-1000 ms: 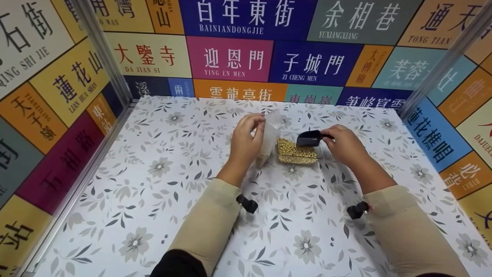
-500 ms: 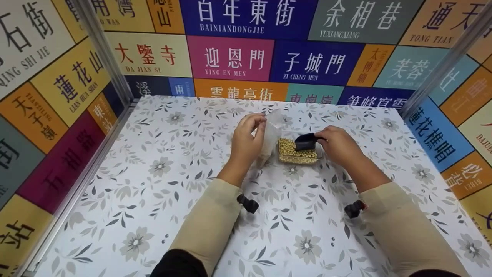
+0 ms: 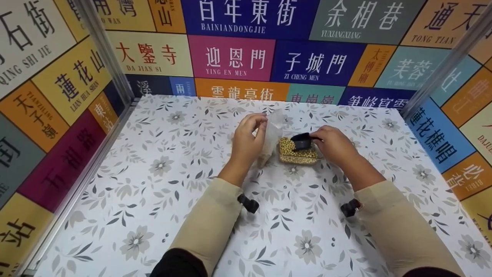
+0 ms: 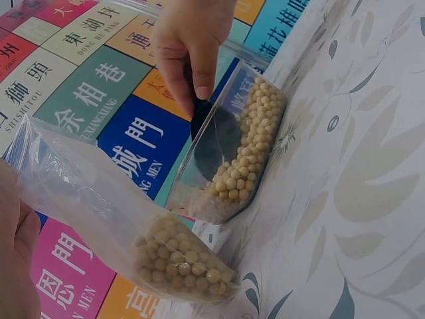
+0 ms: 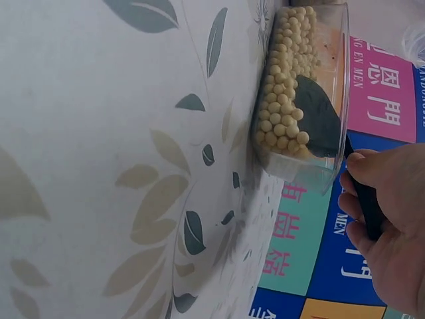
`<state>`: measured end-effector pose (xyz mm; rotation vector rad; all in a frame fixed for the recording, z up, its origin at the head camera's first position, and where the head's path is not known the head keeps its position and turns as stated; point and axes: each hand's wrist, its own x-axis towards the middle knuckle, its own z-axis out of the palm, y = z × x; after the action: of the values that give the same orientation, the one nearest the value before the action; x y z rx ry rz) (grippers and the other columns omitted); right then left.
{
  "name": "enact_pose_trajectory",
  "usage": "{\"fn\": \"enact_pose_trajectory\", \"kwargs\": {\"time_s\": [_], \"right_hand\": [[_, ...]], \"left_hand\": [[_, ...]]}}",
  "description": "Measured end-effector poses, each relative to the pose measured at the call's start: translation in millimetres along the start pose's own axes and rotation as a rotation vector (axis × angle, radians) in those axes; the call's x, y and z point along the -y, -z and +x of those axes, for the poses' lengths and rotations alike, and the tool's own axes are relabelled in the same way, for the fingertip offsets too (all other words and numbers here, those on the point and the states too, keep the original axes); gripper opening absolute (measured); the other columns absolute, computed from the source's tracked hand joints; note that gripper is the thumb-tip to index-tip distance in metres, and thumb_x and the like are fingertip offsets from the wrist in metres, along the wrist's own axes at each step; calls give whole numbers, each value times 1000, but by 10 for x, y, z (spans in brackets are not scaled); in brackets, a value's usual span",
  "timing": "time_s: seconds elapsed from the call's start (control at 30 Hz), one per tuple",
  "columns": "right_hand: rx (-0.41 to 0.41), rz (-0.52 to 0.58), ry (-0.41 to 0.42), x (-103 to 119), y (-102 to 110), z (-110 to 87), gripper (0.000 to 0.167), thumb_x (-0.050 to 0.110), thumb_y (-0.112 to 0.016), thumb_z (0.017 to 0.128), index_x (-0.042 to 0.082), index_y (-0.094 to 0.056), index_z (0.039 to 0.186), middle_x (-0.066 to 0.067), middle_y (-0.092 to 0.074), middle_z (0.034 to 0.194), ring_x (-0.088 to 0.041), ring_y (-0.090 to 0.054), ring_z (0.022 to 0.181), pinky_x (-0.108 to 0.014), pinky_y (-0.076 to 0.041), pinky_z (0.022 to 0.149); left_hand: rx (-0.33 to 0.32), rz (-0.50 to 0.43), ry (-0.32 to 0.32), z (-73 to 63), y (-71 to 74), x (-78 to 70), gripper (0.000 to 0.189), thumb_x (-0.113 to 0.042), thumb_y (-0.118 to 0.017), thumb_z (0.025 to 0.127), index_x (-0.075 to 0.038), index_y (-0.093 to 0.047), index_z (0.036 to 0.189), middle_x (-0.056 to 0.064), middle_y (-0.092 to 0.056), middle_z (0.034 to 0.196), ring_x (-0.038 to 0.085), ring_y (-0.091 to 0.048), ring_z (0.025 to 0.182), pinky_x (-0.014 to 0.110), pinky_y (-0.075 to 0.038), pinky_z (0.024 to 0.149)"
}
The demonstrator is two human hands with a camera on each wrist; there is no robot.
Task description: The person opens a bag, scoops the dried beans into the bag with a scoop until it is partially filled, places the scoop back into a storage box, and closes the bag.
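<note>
A clear rectangular container (image 5: 302, 169) of soybeans (image 4: 255, 133) stands on the table. My right hand (image 3: 333, 144) grips the handle of a black scoop (image 3: 301, 141), whose bowl is down among the beans, as the right wrist view shows through the container wall. To the container's left, my left hand (image 3: 249, 139) pinches the top edge of a clear plastic zip bag (image 4: 86, 169). The bag stands upright with soybeans gathered in its bottom; its lower end rests at the table.
A white tablecloth (image 3: 207, 215) with grey flowers and leaves covers the table. Panels with street names (image 3: 230, 57) form walls at the back and both sides, with metal posts (image 3: 111, 50) at the corners.
My right hand has moved left and slightly down, pushing the scoop from above the container's right side into the beans. My left hand and the bag have stayed in place.
</note>
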<state>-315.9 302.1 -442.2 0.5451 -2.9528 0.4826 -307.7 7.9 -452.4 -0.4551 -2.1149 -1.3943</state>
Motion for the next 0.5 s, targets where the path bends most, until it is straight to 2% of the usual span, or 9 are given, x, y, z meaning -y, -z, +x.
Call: {"fn": "enact_pose_trajectory", "kwargs": {"time_s": [0.3,0.5], "right_hand": [[48,65,-34,33,-132,65,32,9,-62,107,3,-69,138,-21,-67,125,-43,-66,118,-60,-55,103],[101,128,-110,45,-208,79,36,16,-58,111,4,-65,144,-20,-64,138,-43,-61,132,-61,-49,115]], "left_hand": [[3,-10,9,-1,-3,1,13,-17,-63,108,-12,-74,114,1,-74,131,12,-69,125,15,-55,109],[8,10,3,3,-9,-6,14,-19,-63,109,-12,-74,114,1,-74,130,12,-70,124,17,-56,108]]}}
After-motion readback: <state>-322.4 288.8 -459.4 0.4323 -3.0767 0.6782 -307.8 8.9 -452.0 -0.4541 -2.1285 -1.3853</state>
